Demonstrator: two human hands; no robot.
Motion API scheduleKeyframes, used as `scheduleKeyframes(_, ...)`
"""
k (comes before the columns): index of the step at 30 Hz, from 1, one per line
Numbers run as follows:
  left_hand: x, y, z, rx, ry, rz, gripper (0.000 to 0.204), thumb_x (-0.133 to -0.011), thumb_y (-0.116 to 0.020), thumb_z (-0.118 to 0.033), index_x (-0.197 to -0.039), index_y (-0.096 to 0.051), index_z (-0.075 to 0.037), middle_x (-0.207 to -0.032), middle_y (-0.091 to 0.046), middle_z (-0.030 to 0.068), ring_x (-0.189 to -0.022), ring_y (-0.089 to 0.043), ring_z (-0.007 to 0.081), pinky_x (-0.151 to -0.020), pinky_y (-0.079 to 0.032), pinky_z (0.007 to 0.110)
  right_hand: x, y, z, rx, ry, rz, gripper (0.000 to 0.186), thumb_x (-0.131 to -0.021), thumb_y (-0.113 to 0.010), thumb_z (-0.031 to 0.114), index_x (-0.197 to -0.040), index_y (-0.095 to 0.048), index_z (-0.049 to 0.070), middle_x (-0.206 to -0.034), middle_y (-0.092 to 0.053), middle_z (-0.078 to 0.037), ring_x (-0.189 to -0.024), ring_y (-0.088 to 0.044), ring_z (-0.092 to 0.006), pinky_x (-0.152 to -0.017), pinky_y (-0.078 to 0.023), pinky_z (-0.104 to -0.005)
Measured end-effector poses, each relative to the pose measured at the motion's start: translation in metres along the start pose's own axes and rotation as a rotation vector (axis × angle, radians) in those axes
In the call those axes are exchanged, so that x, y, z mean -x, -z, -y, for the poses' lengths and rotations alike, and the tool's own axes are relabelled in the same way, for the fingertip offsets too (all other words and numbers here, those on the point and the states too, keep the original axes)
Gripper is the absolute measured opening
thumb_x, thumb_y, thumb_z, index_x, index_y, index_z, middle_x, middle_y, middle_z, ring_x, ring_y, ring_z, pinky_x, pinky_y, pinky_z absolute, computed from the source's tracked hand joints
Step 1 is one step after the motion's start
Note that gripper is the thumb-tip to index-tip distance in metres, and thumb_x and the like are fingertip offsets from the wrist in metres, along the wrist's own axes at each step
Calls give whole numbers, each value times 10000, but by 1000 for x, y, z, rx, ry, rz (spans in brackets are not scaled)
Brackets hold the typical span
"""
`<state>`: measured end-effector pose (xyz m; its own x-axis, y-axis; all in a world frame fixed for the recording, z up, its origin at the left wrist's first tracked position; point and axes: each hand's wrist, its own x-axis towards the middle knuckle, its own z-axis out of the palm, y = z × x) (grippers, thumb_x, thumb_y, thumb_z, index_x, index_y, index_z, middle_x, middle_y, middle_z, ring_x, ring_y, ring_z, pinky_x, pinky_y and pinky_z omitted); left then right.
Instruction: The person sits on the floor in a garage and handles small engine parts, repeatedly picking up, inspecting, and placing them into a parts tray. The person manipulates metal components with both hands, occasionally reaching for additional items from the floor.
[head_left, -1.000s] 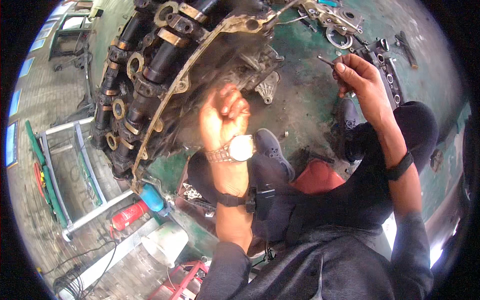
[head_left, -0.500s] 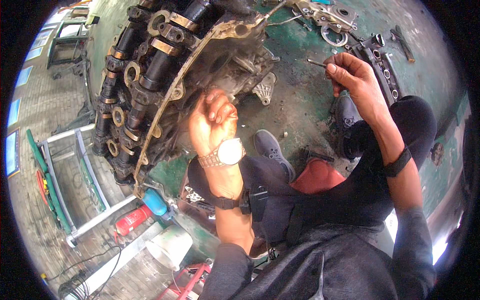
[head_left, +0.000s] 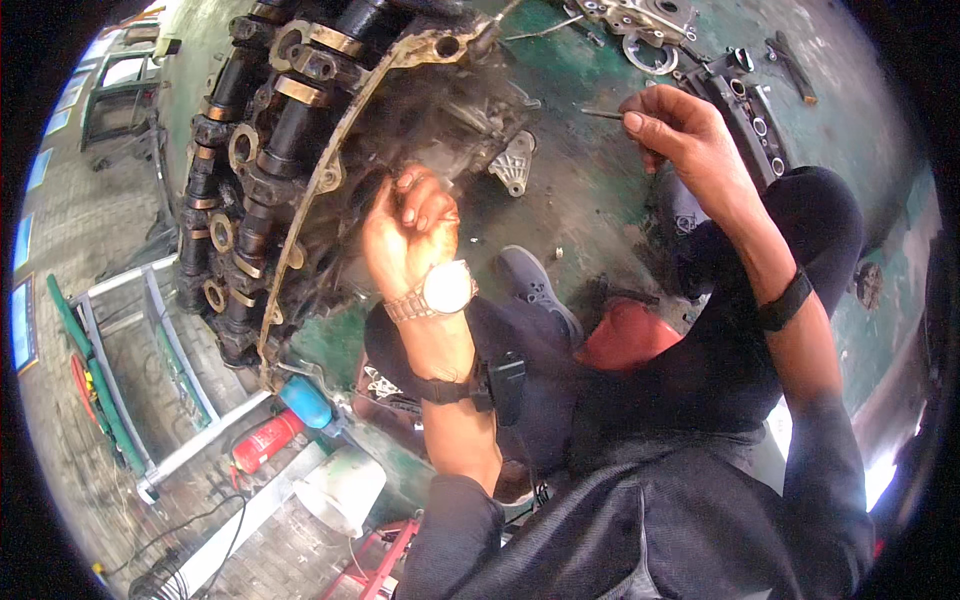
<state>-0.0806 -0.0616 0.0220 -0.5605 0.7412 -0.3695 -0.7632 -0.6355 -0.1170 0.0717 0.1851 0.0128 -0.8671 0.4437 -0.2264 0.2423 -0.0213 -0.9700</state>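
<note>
A big, oily engine (head_left: 325, 175) fills the upper left, with its dark camshafts (head_left: 290, 155) and copper-coloured rings exposed. Close against its near side is my left hand (head_left: 412, 225), its fingers curled inward; whatever they may hold is hidden. My right hand (head_left: 690, 145) is raised to the right, well apart from the engine. Between its thumb and fingers it pinches a thin, dark metal rod (head_left: 602, 114), which points left toward the engine. A pale ribbed bracket (head_left: 513, 163) juts from the engine's lower side, between the two hands.
Loose engine parts, including a metal cover (head_left: 655, 20) and a long black part with round openings (head_left: 748, 120), lie on the green floor. A red seat-like object (head_left: 628, 335) is between my legs. Lower left are a red extinguisher (head_left: 267, 443), a white bucket (head_left: 342, 490) and a metal frame (head_left: 210, 435).
The whole view has shifted slightly, so the engine and floor parts appear a little farther left and higher. My right hand still pinches the rod; my left hand stays curled beside the engine.
</note>
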Motion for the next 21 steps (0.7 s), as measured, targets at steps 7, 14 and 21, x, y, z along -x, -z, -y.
scheduleKeyframes(7,-2,-4,9,-18,-4,-25,235,-960,-375,-195,-813,-403,-14,-678,-388,57,-493,-343,130,-440,-296,273,0,-4,-5,-1,89,-4,237,-873,-632,229,-918,-606,-2,-711,-551,6,-615,-488,-69,-540,-412,-233)
scheduleKeyframes(14,-5,3,13,-109,41,13,273,-975,-355,-238,-846,-397,-2,-735,-407,71,-501,-343,124,-448,-307,267,0,-1,-4,70,71,60,211,-871,-641,199,-953,-607,8,-767,-561,17,-660,-496,-63,-576,-424,-224)
scheduleKeyframes(21,-9,10,22,-155,59,-14,340,-987,-336,-293,-895,-418,24,-776,-433,93,-498,-346,130,-457,-318,273,1,-5,-3,94,75,61,214,-858,-657,188,-963,-619,6,-784,-584,13,-654,-495,-62,-581,-429,-225)
